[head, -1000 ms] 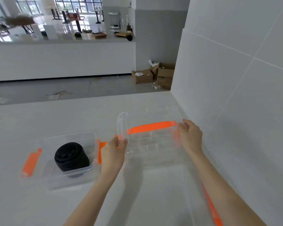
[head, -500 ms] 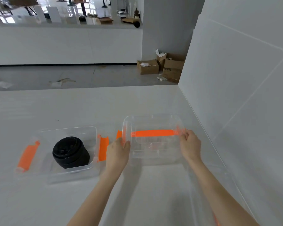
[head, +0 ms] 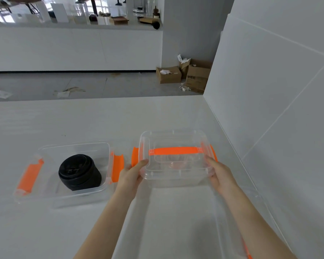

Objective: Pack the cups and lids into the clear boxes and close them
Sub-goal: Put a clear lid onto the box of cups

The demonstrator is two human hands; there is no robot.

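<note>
At the near right edge of the white counter (head: pixel 82 118), what may be a third clear box (head: pixel 251 230) lies half out of view, too faint to be sure. Just beyond it, my left hand (head: pixel 131 176) and right hand (head: pixel 220 174) each close their grip on a side of a clear box (head: pixel 174 156) with an orange handle (head: pixel 174 151), held beside an open clear box (head: pixel 73 152) containing a black lid (head: pixel 77 170). Farther off, cardboard boxes (head: pixel 183 73) sit on the floor by the wall.
</note>
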